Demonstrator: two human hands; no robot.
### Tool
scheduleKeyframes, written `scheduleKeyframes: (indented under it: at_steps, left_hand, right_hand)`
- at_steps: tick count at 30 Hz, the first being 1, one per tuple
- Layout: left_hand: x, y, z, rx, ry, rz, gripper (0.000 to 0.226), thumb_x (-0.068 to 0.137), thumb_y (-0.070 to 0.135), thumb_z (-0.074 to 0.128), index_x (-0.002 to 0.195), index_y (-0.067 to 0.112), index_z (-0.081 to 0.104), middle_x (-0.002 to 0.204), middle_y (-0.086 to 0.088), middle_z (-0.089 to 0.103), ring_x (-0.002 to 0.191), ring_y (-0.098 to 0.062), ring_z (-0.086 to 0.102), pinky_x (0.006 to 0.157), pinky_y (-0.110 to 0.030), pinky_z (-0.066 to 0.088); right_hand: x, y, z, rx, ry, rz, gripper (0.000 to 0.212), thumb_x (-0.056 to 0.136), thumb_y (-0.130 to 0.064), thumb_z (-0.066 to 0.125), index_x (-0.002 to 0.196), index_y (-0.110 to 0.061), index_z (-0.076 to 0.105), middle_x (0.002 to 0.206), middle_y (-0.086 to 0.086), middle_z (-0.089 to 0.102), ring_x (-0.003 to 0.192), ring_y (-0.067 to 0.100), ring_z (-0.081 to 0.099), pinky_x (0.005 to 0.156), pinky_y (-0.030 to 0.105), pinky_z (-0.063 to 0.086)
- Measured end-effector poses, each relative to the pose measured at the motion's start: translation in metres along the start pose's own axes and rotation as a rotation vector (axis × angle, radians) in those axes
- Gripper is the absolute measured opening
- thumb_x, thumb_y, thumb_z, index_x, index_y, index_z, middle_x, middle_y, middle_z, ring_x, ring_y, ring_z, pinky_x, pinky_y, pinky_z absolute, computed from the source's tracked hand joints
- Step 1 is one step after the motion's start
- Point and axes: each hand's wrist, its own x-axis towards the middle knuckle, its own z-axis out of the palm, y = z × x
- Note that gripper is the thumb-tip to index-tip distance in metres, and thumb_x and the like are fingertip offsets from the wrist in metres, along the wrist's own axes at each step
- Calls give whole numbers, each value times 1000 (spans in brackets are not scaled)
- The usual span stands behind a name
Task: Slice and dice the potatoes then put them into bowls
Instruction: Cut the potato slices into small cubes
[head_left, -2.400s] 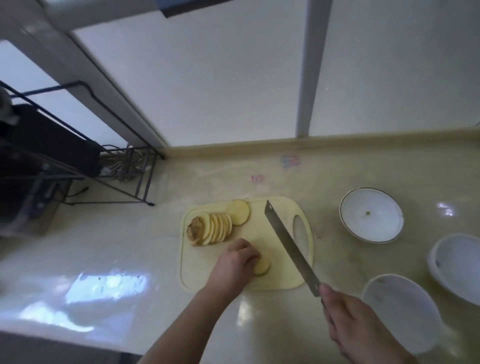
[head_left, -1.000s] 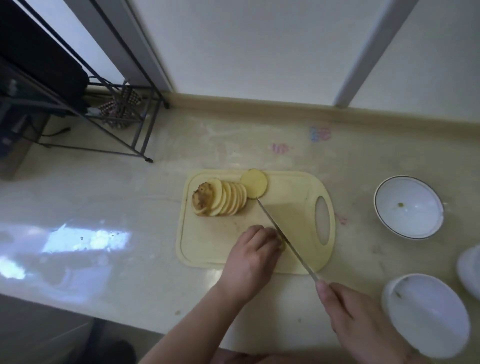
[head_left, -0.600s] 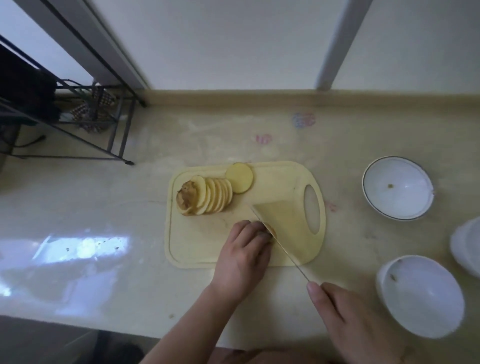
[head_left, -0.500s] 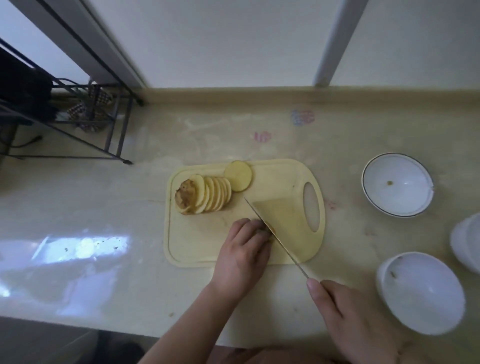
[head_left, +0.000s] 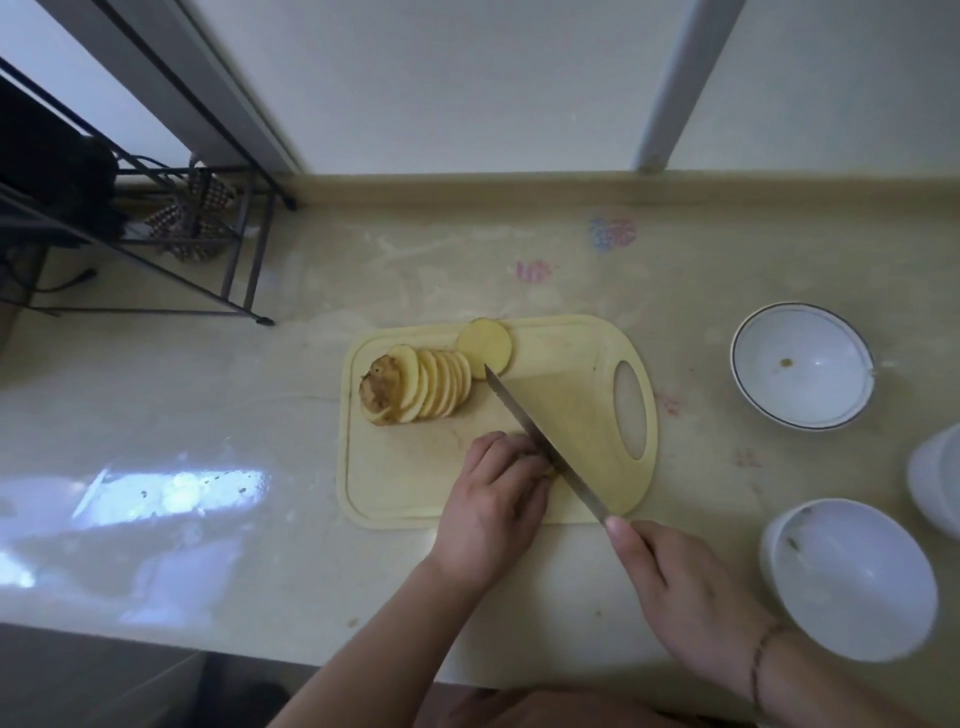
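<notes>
A black wire rack (head_left: 156, 234) stands on the glossy beige stone counter (head_left: 208, 519), with a checkered cloth (head_left: 189, 218) inside it.

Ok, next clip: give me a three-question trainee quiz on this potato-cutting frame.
1. True or false: the right hand holds the knife.
2. How many white bowls are in view? A) one B) two C) three
3. Fill in: the row of potato slices lies on the ___.

Key: 1 true. 2 C: far bowl, near bowl, edge bowl. 3 cutting board, where the left hand steadies a piece.
</notes>
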Motion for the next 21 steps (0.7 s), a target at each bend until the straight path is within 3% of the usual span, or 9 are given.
scheduleKeyframes:
  at_steps: [11,21]
  left_hand:
    - [-1,6,-4,42,-8,-42,14,84,2,77,96,-2,72,106,-16,65,102,-33,60,96,-25,43]
    - [-1,7,-2,20,44,-34,13,81,-1,79,92,-3,72,101,-15,65,98,-32,60,92,-27,46]
  right_hand:
    - [-4,-5,-9,-64,-39,-12,54,88,-58,19,58,-18,40,51,-3,42,50,10,42,46,20,27]
    - [-11,-1,-11,-34,-52,-6,62,85,-64,17,61,-13,45,60,7,58,57,15,54,57,24,39]
